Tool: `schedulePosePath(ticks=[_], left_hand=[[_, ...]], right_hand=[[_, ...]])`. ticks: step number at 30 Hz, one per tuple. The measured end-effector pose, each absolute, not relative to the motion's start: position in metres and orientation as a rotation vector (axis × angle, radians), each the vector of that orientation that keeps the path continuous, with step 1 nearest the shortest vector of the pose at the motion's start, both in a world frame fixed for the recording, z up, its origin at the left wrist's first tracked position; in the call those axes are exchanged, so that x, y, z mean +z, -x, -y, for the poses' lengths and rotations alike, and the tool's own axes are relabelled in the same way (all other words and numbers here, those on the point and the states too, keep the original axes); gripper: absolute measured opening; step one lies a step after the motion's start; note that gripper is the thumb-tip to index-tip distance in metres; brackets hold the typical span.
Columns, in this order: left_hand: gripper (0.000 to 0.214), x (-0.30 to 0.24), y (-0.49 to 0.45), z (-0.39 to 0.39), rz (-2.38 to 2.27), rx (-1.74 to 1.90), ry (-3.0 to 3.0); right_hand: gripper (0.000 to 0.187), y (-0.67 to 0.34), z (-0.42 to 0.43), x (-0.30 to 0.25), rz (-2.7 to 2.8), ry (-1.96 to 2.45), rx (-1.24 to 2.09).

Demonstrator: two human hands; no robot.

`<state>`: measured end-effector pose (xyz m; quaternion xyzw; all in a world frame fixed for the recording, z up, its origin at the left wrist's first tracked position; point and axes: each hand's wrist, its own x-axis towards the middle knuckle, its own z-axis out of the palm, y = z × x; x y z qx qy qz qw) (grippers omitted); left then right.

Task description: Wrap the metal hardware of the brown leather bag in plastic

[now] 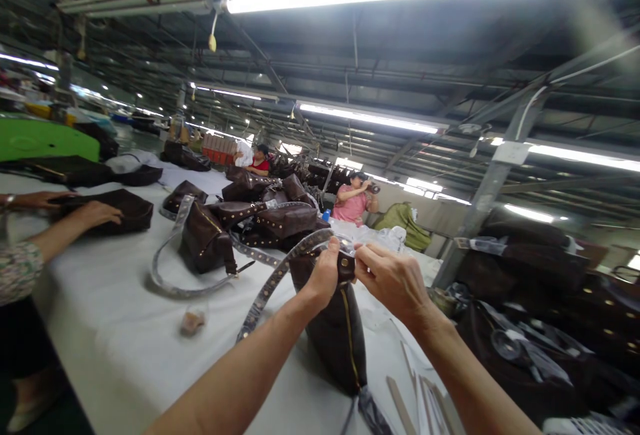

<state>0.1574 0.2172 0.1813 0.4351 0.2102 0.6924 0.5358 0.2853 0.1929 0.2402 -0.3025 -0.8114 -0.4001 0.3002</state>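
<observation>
A dark brown leather handbag (333,331) with a gold zipper stands in front of me on the white table. My left hand (325,271) grips its upper edge by the strap end, thumb on top. Opposite it, my right hand (393,278) has its fingers pinched at the bag's top corner, beside a round metal stud; clear plastic shows between the hands. From that corner a studded strap (270,288) in clear wrap curves down to the left. Whether the right fingertips hold the plastic or the strap end is hard to make out.
Several brown studded bags (275,221) lie piled on the white table (125,328). A small brownish packet (193,321) sits at left, pale strips (400,401) at front right. A co-worker's hands (100,213) touch another bag. More dark bags (540,288) are heaped right, beside a post (500,175).
</observation>
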Motion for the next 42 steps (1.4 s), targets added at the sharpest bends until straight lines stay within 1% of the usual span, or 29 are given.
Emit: schedulePosePath(ticks=[4, 9, 14, 18, 21, 23, 24, 27, 28, 29, 32, 34, 39, 42], left_hand=[[0.044, 0.196, -0.147, -0.220, -0.256, 1.425, -0.859], [0.046, 0.229, -0.123, -0.238, -0.192, 1.211, -0.724], [0.041, 0.259, -0.109, -0.247, -0.261, 1.287, -0.768], [0.033, 0.274, -0.102, -0.247, -0.262, 1.422, -0.766], [0.034, 0.277, -0.098, -0.247, -0.267, 1.464, -0.736], [0.035, 0.276, -0.100, -0.246, -0.275, 1.452, -0.733], [0.034, 0.276, -0.102, -0.245, -0.276, 1.442, -0.736], [0.034, 0.276, -0.108, -0.242, -0.257, 1.436, -0.754], [0.034, 0.277, -0.110, -0.241, -0.250, 1.441, -0.763], [0.034, 0.279, -0.111, -0.240, -0.245, 1.448, -0.774], [0.033, 0.290, -0.111, -0.239, -0.251, 1.458, -0.827], [0.032, 0.298, -0.110, -0.241, -0.264, 1.456, -0.870], [0.035, 0.299, -0.109, -0.251, -0.331, 1.450, -0.940], [0.044, 0.287, -0.107, -0.256, -0.455, 1.348, -1.014]], right_hand=[[0.025, -0.292, -0.192, 0.240, 2.186, 0.746, -1.076], [0.025, -0.292, -0.189, 0.250, 2.280, 0.621, -1.131], [0.029, -0.279, -0.185, 0.252, 2.292, 0.493, -1.152], [0.033, -0.280, -0.187, 0.229, 2.356, 0.409, -1.092], [0.032, -0.288, -0.190, 0.204, 2.364, 0.538, -0.870], [0.021, -0.290, -0.191, 0.193, 2.261, 0.673, -0.590], [0.019, -0.289, -0.191, 0.189, 2.197, 0.721, -0.444], [0.050, -0.274, -0.189, 0.183, 2.078, 0.798, -0.090], [0.052, -0.266, -0.190, 0.182, 2.069, 0.813, -0.003], [0.047, -0.259, -0.191, 0.181, 2.066, 0.816, 0.070], [0.025, -0.240, -0.197, 0.181, 2.024, 0.775, 0.189], [0.019, -0.234, -0.200, 0.182, 1.961, 0.742, 0.240], [0.020, -0.232, -0.200, 0.184, 1.728, 0.743, 0.440], [0.020, -0.232, -0.202, 0.184, 1.563, 0.755, 0.489]])
